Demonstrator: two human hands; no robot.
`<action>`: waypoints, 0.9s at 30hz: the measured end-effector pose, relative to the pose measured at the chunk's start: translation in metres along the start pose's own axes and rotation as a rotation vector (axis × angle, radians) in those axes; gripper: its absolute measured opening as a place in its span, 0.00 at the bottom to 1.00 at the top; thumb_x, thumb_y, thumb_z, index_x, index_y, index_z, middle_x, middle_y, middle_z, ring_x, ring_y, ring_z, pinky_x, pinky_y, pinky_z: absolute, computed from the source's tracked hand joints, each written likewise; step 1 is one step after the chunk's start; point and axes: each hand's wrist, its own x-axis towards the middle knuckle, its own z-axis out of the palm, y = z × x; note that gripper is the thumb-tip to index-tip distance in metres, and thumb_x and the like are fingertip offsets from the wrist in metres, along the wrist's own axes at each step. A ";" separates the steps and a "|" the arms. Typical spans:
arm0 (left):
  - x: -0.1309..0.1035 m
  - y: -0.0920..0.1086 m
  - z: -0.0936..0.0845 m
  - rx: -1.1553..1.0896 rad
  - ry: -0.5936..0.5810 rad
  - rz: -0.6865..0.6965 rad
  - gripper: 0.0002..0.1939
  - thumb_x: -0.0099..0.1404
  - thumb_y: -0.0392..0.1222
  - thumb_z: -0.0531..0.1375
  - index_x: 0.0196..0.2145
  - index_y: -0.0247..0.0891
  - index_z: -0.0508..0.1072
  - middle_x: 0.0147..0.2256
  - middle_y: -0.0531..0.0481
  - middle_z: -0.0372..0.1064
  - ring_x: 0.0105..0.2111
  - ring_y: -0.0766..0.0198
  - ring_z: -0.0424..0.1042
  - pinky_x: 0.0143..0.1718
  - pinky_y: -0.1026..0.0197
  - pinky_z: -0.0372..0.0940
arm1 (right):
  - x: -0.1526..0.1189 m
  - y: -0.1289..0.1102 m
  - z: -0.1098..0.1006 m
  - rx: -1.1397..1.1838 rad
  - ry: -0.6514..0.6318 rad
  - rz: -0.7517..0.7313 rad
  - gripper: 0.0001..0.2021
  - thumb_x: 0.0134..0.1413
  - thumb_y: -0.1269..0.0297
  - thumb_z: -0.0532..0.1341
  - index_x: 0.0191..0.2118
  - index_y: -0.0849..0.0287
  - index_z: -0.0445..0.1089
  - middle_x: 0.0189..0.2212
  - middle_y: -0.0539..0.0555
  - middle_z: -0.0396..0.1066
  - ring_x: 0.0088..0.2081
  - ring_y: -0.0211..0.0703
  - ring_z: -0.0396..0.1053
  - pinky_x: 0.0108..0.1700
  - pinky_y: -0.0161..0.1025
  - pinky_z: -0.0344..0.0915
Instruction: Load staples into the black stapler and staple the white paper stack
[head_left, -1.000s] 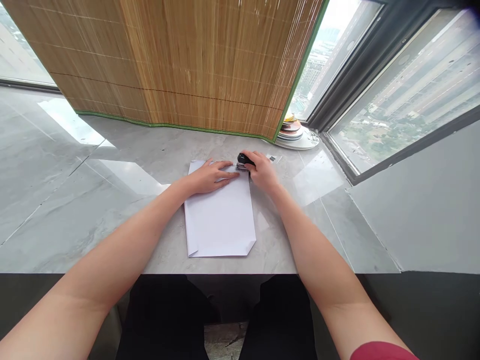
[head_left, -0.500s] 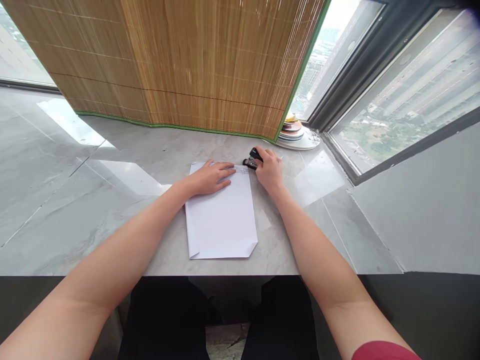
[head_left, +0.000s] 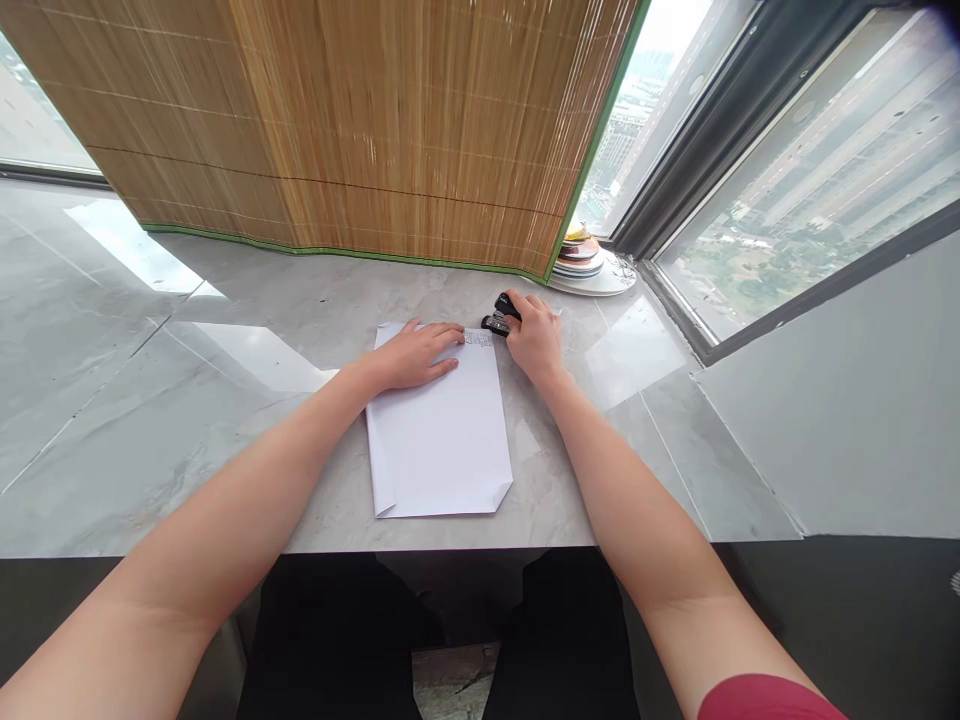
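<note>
A white sheet of paper (head_left: pixel 442 450) lies on the grey counter, folded in along its left edge and at its lower corners. Small print shows near its top right corner. My left hand (head_left: pixel 420 356) rests flat across the upper left of the paper, fingers stretched to the right. In my right hand (head_left: pixel 537 338) is a black stapler (head_left: pixel 501 316), its front end pointing left at the paper's top right corner. The stapler's jaws stand apart. Whether the paper's edge lies between them, I cannot tell.
A bamboo blind (head_left: pixel 360 130) with green trim hangs down to the counter (head_left: pixel 187 420) at the back. Behind my right hand, round plates or discs (head_left: pixel 600 275) are stacked by the window (head_left: pixel 810 200). A grey wall (head_left: pixel 840 410) stands at the right.
The view has shifted very slightly. Both hands, the paper and the stapler keep nearly the same places relative to each other.
</note>
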 end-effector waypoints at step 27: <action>-0.001 -0.002 0.000 -0.012 -0.002 0.010 0.29 0.80 0.55 0.48 0.72 0.47 0.63 0.74 0.42 0.57 0.72 0.46 0.59 0.75 0.33 0.40 | -0.005 0.000 -0.006 0.041 0.016 0.085 0.21 0.61 0.71 0.57 0.58 0.56 0.73 0.52 0.63 0.77 0.52 0.62 0.72 0.51 0.54 0.67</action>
